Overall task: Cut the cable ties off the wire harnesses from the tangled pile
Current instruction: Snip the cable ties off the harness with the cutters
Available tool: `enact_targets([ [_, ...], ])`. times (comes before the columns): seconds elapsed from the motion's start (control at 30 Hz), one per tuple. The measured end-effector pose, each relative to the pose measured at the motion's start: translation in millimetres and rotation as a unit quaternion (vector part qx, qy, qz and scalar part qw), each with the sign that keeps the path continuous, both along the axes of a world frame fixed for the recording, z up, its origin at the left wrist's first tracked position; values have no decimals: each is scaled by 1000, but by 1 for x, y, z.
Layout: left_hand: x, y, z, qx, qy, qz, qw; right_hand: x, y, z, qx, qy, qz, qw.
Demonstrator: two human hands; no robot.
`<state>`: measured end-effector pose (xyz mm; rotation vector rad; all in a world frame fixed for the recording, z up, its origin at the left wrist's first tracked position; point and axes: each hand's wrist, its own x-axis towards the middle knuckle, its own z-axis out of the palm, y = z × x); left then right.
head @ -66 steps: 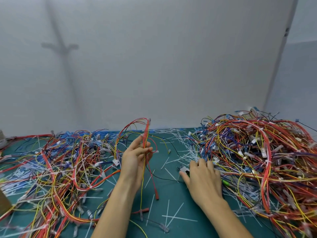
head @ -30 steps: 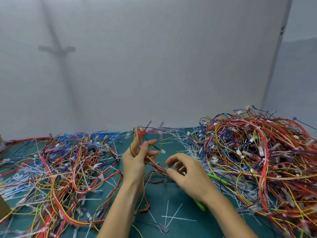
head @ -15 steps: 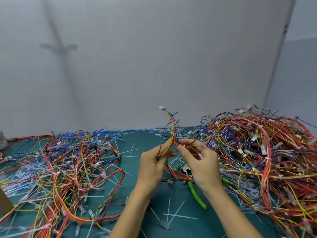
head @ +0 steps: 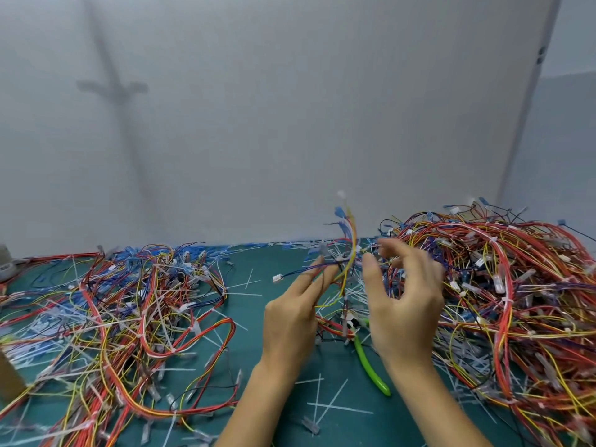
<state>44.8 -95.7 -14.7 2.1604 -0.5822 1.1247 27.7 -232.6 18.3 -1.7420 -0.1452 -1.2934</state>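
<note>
My left hand (head: 295,312) pinches a small wire harness (head: 350,235) of yellow, red, blue and purple wires, which stands up above the mat between my two hands. A white connector (head: 276,278) hangs off it to the left. My right hand (head: 404,304) hovers just right of the harness with thumb and fingers spread and loosely curled, blurred, holding nothing. The green-handled cutters (head: 371,366) lie on the mat below and between my hands. The big tangled pile (head: 503,285) rises at the right, touching my right hand's far side.
A second, flatter spread of harnesses (head: 129,304) covers the left of the green mat (head: 283,382). Cut white cable ties (head: 335,406) lie scattered across the mat. A cardboard corner (head: 8,377) sits at the left edge. A grey wall stands close behind.
My right hand has let go of the harness and opened, shifting right. The left hand keeps the harness, which now stands more upright. The cutters stay on the mat.
</note>
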Motion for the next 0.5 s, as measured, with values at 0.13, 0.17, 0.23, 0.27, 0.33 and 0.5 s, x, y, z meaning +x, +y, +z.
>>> enact_targets([
  [0.13,-5,0,1,39,-31,-14,999,0,5,-5,44,118,79,989],
  [0.17,-5,1,1,40,-42,-18,998,1,4,-7,68,139,86,984],
  [0.23,-4,2,1,45,-52,-26,997,4,3,-9,102,173,100,975],
  [0.27,-3,2,1,49,-55,-32,997,6,2,-9,114,189,112,969],
  [0.33,-1,2,-1,62,-68,-34,995,9,0,-11,163,206,164,951],
  [0.5,2,-3,-6,11,-98,-65,993,11,-3,-4,307,168,305,886],
])
